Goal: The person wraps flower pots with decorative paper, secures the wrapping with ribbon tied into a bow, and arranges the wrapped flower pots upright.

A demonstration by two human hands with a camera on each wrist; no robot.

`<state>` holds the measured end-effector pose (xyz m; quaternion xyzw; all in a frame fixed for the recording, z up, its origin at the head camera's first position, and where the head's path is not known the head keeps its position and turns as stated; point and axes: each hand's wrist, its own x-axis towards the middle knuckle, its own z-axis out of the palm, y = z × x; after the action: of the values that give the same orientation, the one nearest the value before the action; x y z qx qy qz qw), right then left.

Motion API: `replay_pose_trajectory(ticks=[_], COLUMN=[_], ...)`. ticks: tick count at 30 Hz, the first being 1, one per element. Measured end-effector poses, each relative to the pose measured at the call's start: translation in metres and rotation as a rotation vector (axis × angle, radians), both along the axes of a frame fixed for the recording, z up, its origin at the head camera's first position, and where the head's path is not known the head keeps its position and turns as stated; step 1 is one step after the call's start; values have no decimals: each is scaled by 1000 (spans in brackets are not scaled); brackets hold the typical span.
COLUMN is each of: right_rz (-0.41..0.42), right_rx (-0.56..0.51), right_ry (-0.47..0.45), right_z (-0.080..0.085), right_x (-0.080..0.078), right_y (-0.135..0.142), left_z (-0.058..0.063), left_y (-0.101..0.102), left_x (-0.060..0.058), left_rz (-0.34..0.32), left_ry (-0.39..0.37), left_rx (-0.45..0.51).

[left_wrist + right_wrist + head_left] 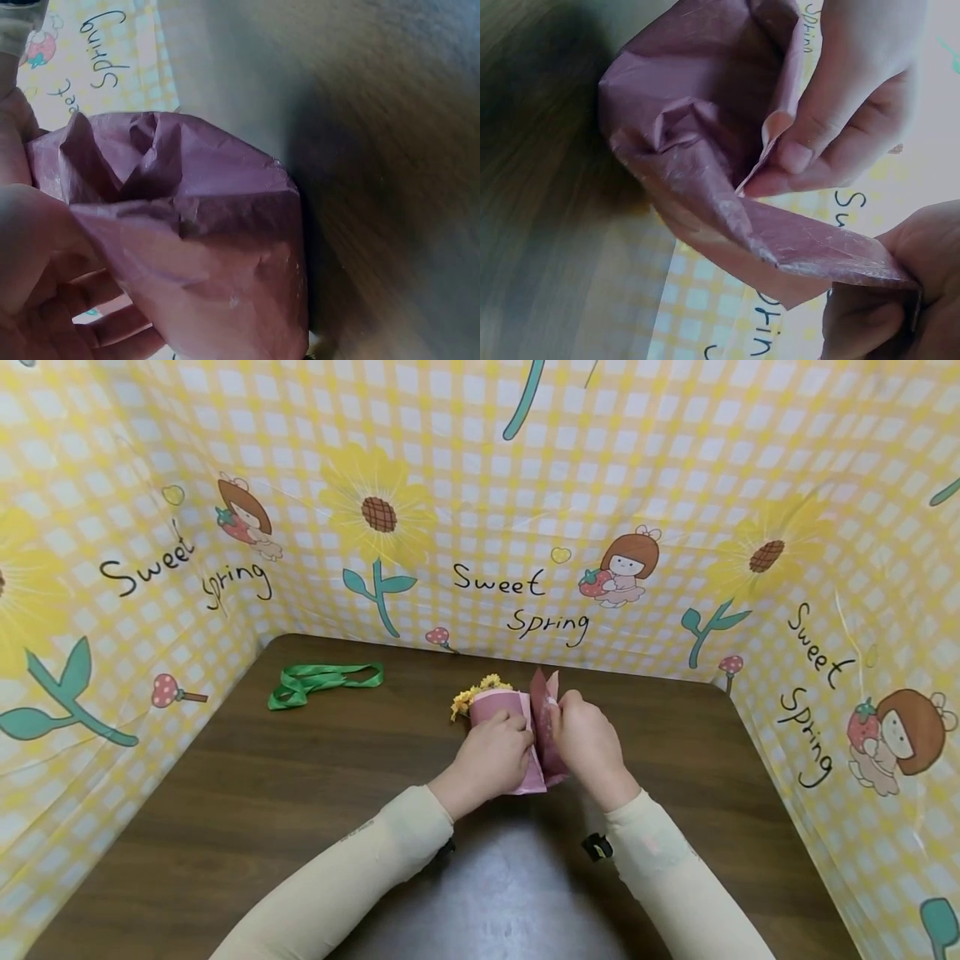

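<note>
A small bouquet of yellow flowers (463, 700) lies in a sheet of mauve-pink wrapping paper (498, 702), and its blossoms poke out past the far left edge. My left hand (487, 756) pinches the near edge of the paper; in the right wrist view the left thumb (795, 156) presses on that edge. On the other side, my right hand (592, 743) grips a raised flap of the paper (817, 244). The left wrist view shows the paper (217, 255) creased and partly folded into a pocket. Stems are hidden inside it.
A looped green ribbon (300, 681) lies at the back left of the dark wooden table (262, 827). Yellow checked cloth (480, 518) printed with flowers and girls hangs around the table's back and sides.
</note>
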<state>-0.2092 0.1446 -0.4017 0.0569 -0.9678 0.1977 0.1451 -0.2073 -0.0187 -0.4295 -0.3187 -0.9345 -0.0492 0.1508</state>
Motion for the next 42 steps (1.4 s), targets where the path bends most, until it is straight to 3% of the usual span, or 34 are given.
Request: replay_pose_trajectory(ticks=[7,15,21,27,35,42], right_rz=[45,172,157,153,163,160], right_rx=[-68,-193,-301,-337,-347,-379], right_ry=[-80,-105,-159,-219,-280,-317], right_z=[4,7,6,6,5,1], right_x=[-1,-6,-8,-10,-12,-13], right_y=[-6,-14,-16,-19,-25,-26], left_z=[-1,1,3,6,1,-10], left_y=[-8,-13,-23,-29,-35,-38], left_x=[-5,-8,-12,-14,-17,-19], left_rz=[-37,-24,-78,-141,-145,-104], left_ry=[-67,-133,-189,-234,-257,-290], left_rx=[86,107,134,146,197,348])
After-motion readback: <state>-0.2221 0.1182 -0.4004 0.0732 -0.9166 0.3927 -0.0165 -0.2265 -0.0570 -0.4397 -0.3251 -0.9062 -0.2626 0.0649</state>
